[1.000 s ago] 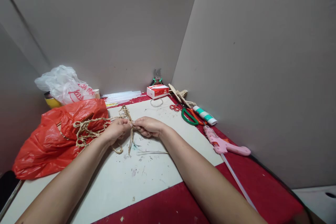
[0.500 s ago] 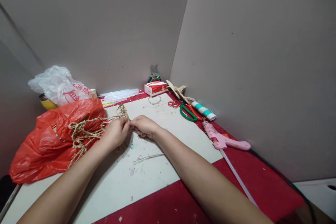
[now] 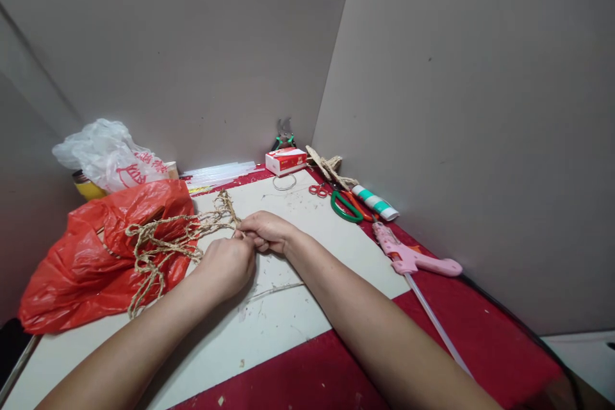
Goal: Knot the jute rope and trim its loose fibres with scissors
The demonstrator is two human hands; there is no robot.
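A knotted bundle of tan, twisted straw cord (image 3: pixel 168 245) spreads in loops from the red plastic bag (image 3: pixel 72 262) toward my hands. My right hand (image 3: pixel 266 230) pinches the cord's near end, fingers curled. Right against its fingertips, my left hand (image 3: pixel 228 266) is closed, its back turned up; the bit of cord between the two hands is mostly hidden. Beyond them a frayed, darker cord end (image 3: pixel 225 202) points up and away. Beneath both hands lies a white board (image 3: pixel 283 317), and a thin loose strand (image 3: pixel 276 290) rests on it near my right forearm.
Along the right wall lie a pink glue gun (image 3: pixel 408 258) with its glue stick, green-handled scissors (image 3: pixel 346 206), small red scissors (image 3: pixel 318 190) and a green-and-white roll (image 3: pixel 375 202). At the back are a red-and-white box (image 3: pixel 286 161), pliers (image 3: pixel 284 136), clear glue sticks (image 3: pixel 221 174) and a white plastic bag (image 3: pixel 110 157).
My left hand has shifted right and toward me, its back now turned up, baring more of the cord loops. My right hand stays almost in place.
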